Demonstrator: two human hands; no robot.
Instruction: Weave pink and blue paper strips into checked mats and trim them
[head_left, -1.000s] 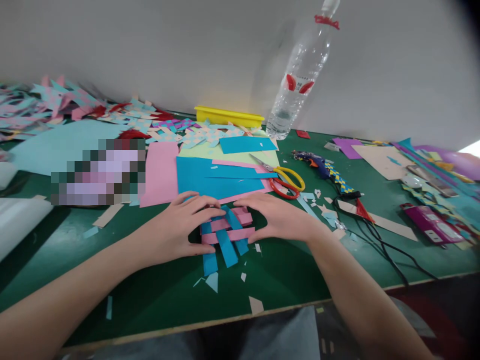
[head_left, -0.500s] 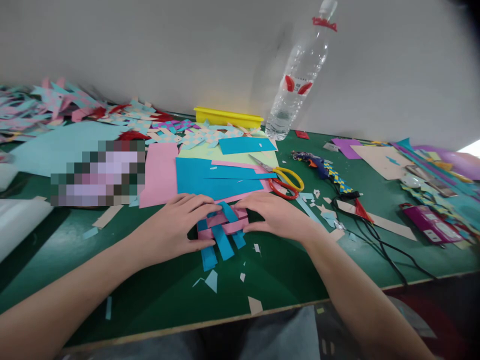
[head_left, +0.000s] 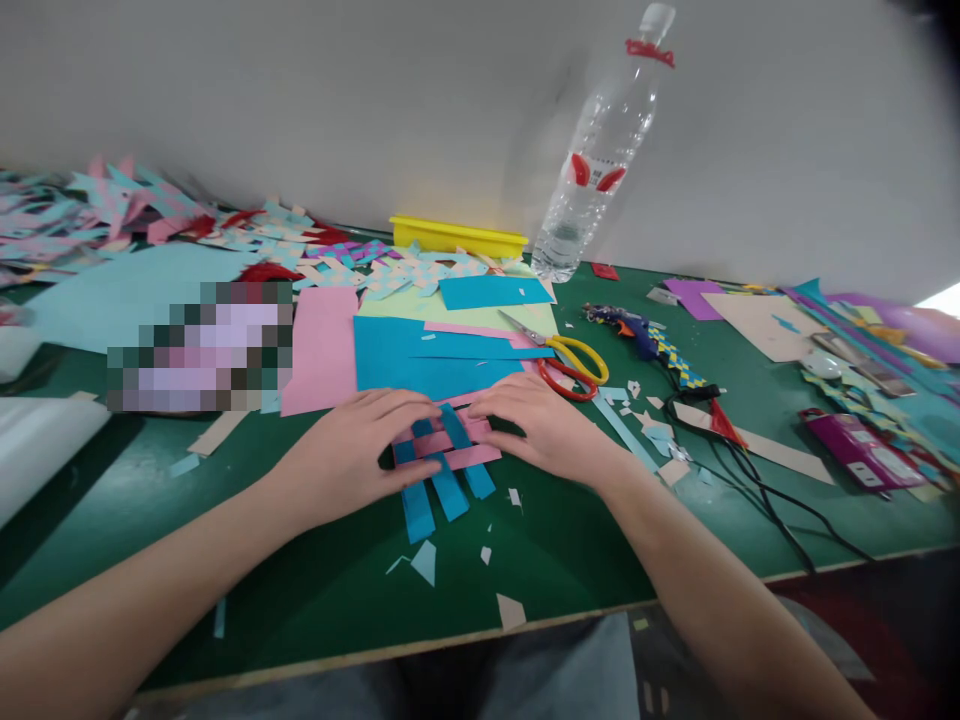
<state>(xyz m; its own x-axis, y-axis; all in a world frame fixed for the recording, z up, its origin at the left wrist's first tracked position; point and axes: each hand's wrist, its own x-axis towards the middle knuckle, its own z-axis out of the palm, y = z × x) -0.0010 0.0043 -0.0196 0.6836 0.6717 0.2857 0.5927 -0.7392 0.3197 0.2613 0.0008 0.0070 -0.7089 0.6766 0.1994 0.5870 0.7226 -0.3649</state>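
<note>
A small weave of blue and pink paper strips (head_left: 456, 428) lies on the green table in front of me, with blue strip ends splayed toward the near edge. My left hand (head_left: 360, 445) holds its left side, thumb pressing on the nearest pink strip and fingers curled at the far edge. At the right end, my right hand (head_left: 536, 425) has its fingertips on the far edge and its thumb against the pink ends. The fingers partly cover the weave. Beyond it are blue paper (head_left: 390, 350), pink paper (head_left: 322, 345) and scissors (head_left: 574, 365) with yellow and red handles.
A clear bottle (head_left: 592, 160) leans against the wall beside a yellow tray (head_left: 457, 238). Paper strips (head_left: 97, 210) heap at the far left. A glue gun (head_left: 637, 332), black cable (head_left: 750, 490) and purple packet (head_left: 855, 448) lie to the right. Scraps litter the table (head_left: 570, 560).
My left thumb has shifted inward and up onto the near pink strip. The right fingers and thumb have moved slightly along the weave's right end. The pink strips look slightly spread.
</note>
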